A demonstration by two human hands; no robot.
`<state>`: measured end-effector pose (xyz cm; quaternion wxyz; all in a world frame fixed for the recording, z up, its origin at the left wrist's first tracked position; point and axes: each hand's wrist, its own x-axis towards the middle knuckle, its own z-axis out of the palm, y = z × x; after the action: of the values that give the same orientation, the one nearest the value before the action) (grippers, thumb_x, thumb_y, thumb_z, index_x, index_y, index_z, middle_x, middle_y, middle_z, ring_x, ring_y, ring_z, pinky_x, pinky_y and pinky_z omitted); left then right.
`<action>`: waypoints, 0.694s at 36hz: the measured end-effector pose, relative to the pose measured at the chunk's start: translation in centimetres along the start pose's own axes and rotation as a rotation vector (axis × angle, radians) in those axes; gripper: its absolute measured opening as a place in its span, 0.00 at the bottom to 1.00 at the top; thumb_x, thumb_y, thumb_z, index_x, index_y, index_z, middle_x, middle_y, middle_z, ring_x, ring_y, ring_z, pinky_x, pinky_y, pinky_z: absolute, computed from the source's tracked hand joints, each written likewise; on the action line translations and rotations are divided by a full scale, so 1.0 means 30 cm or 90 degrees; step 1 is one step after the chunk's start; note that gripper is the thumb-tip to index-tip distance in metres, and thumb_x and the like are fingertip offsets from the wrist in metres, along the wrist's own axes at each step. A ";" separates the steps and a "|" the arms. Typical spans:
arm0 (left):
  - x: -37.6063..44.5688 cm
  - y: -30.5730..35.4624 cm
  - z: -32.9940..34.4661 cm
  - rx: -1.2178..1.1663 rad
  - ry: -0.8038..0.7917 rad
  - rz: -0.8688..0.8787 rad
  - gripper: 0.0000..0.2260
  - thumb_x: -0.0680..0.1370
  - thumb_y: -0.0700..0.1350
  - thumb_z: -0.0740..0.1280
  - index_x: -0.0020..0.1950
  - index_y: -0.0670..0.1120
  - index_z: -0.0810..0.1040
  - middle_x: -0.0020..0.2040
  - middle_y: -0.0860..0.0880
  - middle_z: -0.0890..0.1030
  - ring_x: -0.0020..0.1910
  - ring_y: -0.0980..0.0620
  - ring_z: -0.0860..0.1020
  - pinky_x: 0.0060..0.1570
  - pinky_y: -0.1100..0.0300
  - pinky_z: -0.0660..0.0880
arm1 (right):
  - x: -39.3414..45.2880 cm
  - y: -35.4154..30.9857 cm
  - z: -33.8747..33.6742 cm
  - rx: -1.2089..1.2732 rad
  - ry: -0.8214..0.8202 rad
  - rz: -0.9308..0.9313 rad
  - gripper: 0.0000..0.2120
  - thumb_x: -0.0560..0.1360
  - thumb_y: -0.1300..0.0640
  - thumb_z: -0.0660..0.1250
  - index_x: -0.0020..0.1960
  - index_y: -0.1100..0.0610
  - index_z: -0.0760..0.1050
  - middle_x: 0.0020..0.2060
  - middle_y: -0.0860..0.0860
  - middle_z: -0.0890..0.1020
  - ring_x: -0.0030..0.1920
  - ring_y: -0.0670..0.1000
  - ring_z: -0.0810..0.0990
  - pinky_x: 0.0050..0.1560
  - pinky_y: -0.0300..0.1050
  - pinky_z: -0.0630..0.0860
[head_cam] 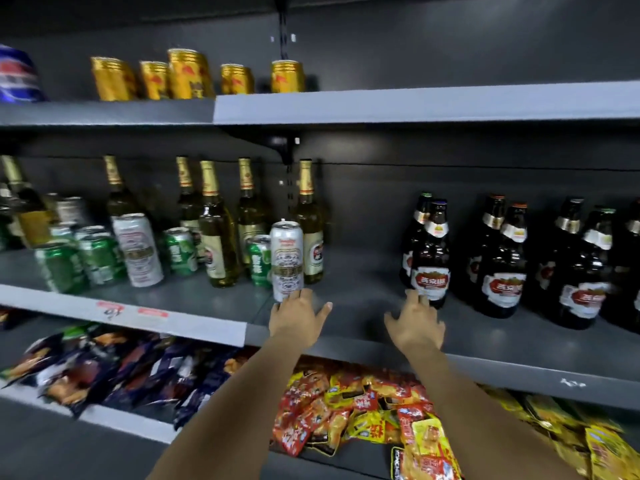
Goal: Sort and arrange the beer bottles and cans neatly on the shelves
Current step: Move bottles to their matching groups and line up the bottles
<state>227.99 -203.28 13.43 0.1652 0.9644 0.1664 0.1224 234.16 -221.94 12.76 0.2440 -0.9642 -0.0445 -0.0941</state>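
Note:
The middle shelf [194,329] holds a mixed group on the left: green beer cans [100,259], tall white cans [138,249] and pale green-glass bottles [218,233] with gold foil necks. A tall white can [286,259] stands at the group's right end. Dark brown bottles [431,252] with red labels stand in rows on the right. My left hand [297,317] reaches over the shelf edge, fingers spread, fingertips at the base of the white can. My right hand [415,323] is spread open, fingertips touching the base of the nearest brown bottle. Neither hand holds anything.
Gold cans [188,76] and a blue-white pack [19,74] sit on the top shelf [415,105]. The lower shelf holds dark snack bags [114,368] at left and red and yellow snack packets [363,410] under my arms. A bare stretch of the middle shelf lies between the white can and the brown bottles.

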 end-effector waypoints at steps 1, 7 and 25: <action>-0.023 -0.049 -0.019 0.019 0.003 -0.005 0.28 0.81 0.61 0.54 0.75 0.46 0.62 0.72 0.45 0.68 0.71 0.44 0.66 0.69 0.49 0.63 | -0.023 -0.044 0.013 -0.008 -0.005 -0.021 0.27 0.78 0.47 0.63 0.72 0.55 0.61 0.69 0.55 0.68 0.69 0.58 0.67 0.65 0.54 0.65; -0.186 -0.398 -0.153 0.125 0.010 -0.059 0.27 0.82 0.62 0.52 0.75 0.46 0.62 0.71 0.45 0.67 0.71 0.45 0.65 0.70 0.48 0.63 | -0.214 -0.359 0.130 -0.044 -0.037 -0.153 0.26 0.79 0.45 0.60 0.74 0.52 0.61 0.69 0.52 0.70 0.68 0.56 0.67 0.65 0.53 0.65; -0.841 -1.480 -0.529 0.154 0.046 -0.385 0.25 0.80 0.61 0.56 0.72 0.49 0.66 0.71 0.48 0.69 0.69 0.46 0.68 0.66 0.53 0.65 | -0.932 -1.300 0.625 -0.039 -0.253 -0.498 0.26 0.78 0.43 0.60 0.73 0.51 0.63 0.70 0.50 0.69 0.70 0.54 0.67 0.67 0.48 0.65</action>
<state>187.84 -168.47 7.42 0.0725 0.8789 0.4643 0.0815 204.66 -179.88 8.93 0.1477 -0.8809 -0.4496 0.0069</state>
